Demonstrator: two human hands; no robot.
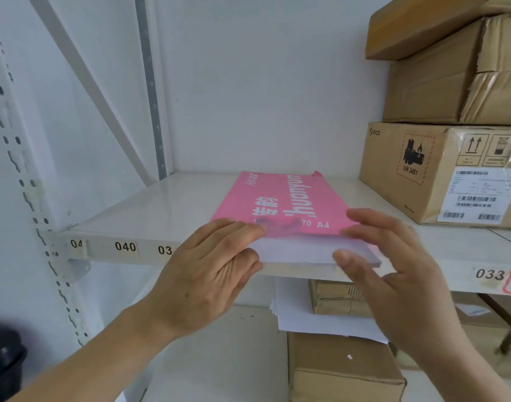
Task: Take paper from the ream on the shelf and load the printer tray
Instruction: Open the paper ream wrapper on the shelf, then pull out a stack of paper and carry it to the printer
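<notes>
A ream in a pink wrapper [280, 195] lies flat on the white shelf [150, 210], its open near end showing a stack of white paper [298, 250] at the shelf's front edge. My left hand [208, 271] pinches the left near corner of that stack, thumb under and fingers on top of the wrapper. My right hand [393, 268] is at the right near corner, blurred, with fingers spread over the top and thumb against the paper's edge. The printer is not in view.
Stacked cardboard boxes [443, 169] stand on the shelf to the right of the ream. Below the shelf are more cardboard boxes [344, 369] and loose white sheets [306, 317]. A perforated upright [25, 181] runs down the left.
</notes>
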